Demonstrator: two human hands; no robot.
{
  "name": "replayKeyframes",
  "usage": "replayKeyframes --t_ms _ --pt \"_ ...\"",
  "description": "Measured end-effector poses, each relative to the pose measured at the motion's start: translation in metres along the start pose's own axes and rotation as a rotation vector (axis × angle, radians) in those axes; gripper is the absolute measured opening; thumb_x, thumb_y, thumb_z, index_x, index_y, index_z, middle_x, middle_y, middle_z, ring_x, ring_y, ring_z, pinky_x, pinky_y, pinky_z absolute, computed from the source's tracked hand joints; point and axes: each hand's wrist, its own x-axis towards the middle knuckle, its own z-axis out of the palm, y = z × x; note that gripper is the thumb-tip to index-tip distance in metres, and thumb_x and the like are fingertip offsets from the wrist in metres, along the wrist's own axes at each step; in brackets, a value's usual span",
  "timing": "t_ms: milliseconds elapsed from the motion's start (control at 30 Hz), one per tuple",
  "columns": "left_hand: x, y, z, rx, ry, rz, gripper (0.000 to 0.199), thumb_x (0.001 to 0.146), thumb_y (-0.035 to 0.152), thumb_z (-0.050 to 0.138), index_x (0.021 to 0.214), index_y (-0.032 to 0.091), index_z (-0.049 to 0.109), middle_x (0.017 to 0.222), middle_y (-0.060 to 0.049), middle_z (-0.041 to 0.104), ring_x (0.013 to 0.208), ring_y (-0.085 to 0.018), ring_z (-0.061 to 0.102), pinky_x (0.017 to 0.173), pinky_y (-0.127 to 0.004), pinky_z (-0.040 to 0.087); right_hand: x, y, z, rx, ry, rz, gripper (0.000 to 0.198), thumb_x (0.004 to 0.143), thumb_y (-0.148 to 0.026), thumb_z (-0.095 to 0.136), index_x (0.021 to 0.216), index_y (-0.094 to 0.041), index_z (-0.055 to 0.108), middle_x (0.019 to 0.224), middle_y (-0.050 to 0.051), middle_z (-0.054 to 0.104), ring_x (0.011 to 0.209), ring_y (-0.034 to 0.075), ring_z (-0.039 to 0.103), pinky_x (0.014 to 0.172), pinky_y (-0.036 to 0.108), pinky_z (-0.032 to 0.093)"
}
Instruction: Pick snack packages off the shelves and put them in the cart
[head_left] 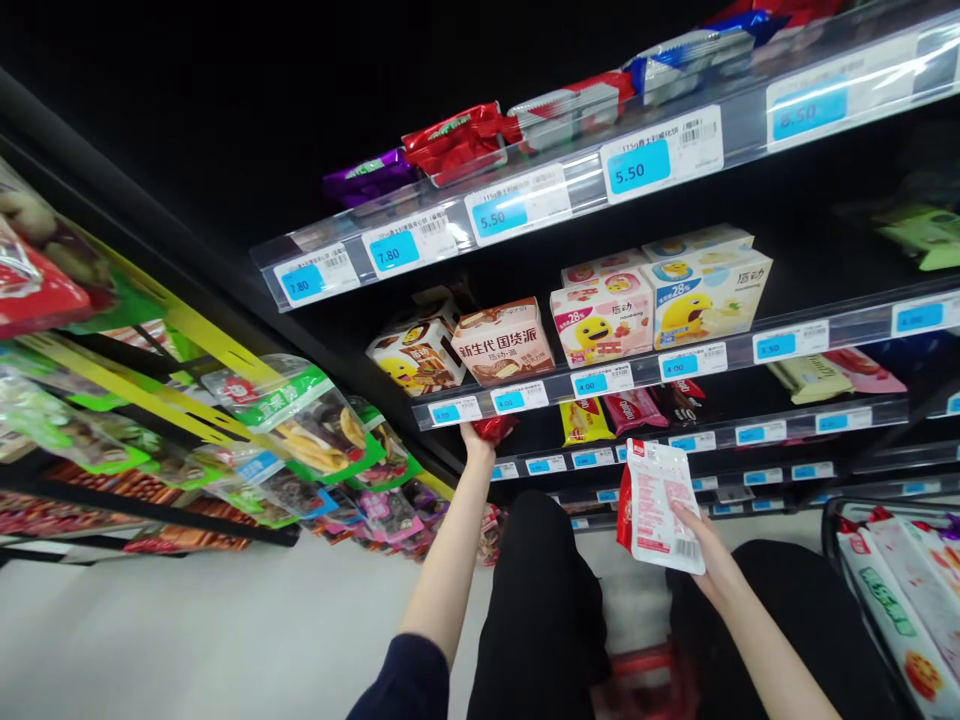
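Observation:
My left hand (478,440) reaches under the price-tag edge of the middle shelf (637,365), into the shelf below. It grips a small shiny red packet (496,428); the fingertips are partly hidden by the shelf lip and the packet. In my right hand (705,550) is a white and red pouch (660,500), its printed back with a barcode turned up toward me, thumb on its face. The pouch is in front of the lower shelves, above my knees. Beyond it lie a yellow packet (583,421) and a pink packet (634,408) on the lower shelf.
Biscuit boxes (502,342) stand on the middle shelf; wrapped snacks (457,140) line the upper one. Bagged dried foods (315,425) hang at left beside yellow strips. A black basket (832,530) holding packages is at my right. Black-trousered knees (551,590) rise below.

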Motion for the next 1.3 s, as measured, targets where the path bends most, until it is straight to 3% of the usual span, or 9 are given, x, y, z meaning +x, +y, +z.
replayKeyframes --t_ms 100,200,400,533,733,800,933,1100,1300 --pt "-0.042 -0.005 -0.031 -0.153 -0.050 -0.277 0.026 0.077 0.040 0.048 0.079 0.017 0.058 0.075 -0.006 0.063 0.075 -0.025 0.060 0.085 -0.059 0.038 0.002 -0.001 0.000 0.012 -0.016 0.013 0.054 0.062 -0.029 0.075 0.111 -0.019 0.057 0.100 0.007 0.067 0.092 0.027 0.063 0.075 0.034 0.053" --pt "-0.098 -0.019 -0.056 -0.327 -0.221 -0.561 0.034 0.073 0.046 0.053 0.095 0.021 0.060 0.098 -0.009 0.064 0.093 -0.030 0.058 0.091 -0.063 0.028 0.003 0.001 0.000 0.012 -0.021 0.010 0.052 0.062 -0.029 0.075 0.110 -0.017 0.057 0.101 0.008 0.067 0.091 0.026 0.063 0.075 0.033 0.053" --pt "-0.169 -0.053 -0.045 -0.406 -0.502 -0.752 0.053 0.081 0.051 0.038 0.122 0.019 0.050 0.126 -0.015 0.050 0.106 -0.031 0.052 0.097 -0.062 0.023 -0.003 0.002 -0.001 -0.034 -0.045 -0.023 0.050 0.065 -0.032 0.072 0.110 -0.016 0.057 0.104 0.009 0.066 0.097 0.027 0.061 0.083 0.037 0.050" --pt "-0.172 -0.078 -0.034 -0.373 -0.505 -0.707 0.056 0.077 0.052 0.043 0.121 0.018 0.051 0.125 -0.015 0.051 0.114 -0.033 0.048 0.096 -0.055 0.031 -0.007 -0.003 -0.003 -0.058 -0.051 -0.036 0.051 0.065 -0.034 0.071 0.111 -0.017 0.057 0.106 0.007 0.065 0.103 0.028 0.058 0.087 0.038 0.049" --pt "-0.166 -0.116 -0.040 -0.252 -0.136 -0.543 0.025 0.078 0.028 0.051 0.095 0.015 0.064 0.095 -0.010 0.067 0.096 -0.024 0.060 0.090 -0.041 0.043 0.001 0.000 -0.013 -0.148 0.040 -0.114 0.053 0.060 -0.035 0.074 0.108 -0.019 0.058 0.101 0.006 0.066 0.096 0.027 0.061 0.084 0.039 0.048" --pt "-0.167 -0.120 -0.040 -0.195 -0.086 -0.476 0.019 0.074 0.025 0.056 0.085 0.013 0.066 0.087 -0.009 0.068 0.086 -0.023 0.062 0.085 -0.039 0.046 0.003 0.005 -0.014 -0.240 0.092 -0.162 0.050 0.059 -0.037 0.075 0.103 -0.019 0.058 0.097 0.005 0.067 0.091 0.026 0.062 0.082 0.039 0.048" --pt "-0.173 -0.121 -0.038 0.031 -0.234 -0.346 0.023 0.063 0.021 0.068 0.083 0.008 0.068 0.084 -0.010 0.068 0.077 -0.023 0.062 0.077 -0.036 0.048 0.002 0.020 -0.008 -0.478 0.091 -0.291 0.042 0.059 -0.041 0.073 0.091 -0.019 0.057 0.089 0.004 0.065 0.086 0.024 0.059 0.081 0.036 0.045" --pt "-0.183 -0.126 -0.033 0.221 -0.309 -0.393 0.023 0.057 0.022 0.071 0.074 0.007 0.068 0.071 -0.010 0.067 0.064 -0.021 0.060 0.064 -0.032 0.046 -0.002 0.035 -0.005 -0.624 -0.052 -0.472 0.037 0.064 -0.037 0.067 0.096 -0.021 0.056 0.096 0.003 0.062 0.091 0.022 0.055 0.083 0.033 0.041" --pt "-0.180 -0.130 -0.032 0.270 -0.337 -0.373 0.021 0.057 0.022 0.070 0.073 0.008 0.069 0.074 -0.010 0.067 0.066 -0.021 0.059 0.064 -0.030 0.044 -0.003 0.038 -0.012 -0.591 -0.156 -0.398 0.039 0.069 -0.036 0.063 0.105 -0.025 0.054 0.103 0.002 0.061 0.099 0.023 0.052 0.086 0.031 0.040"
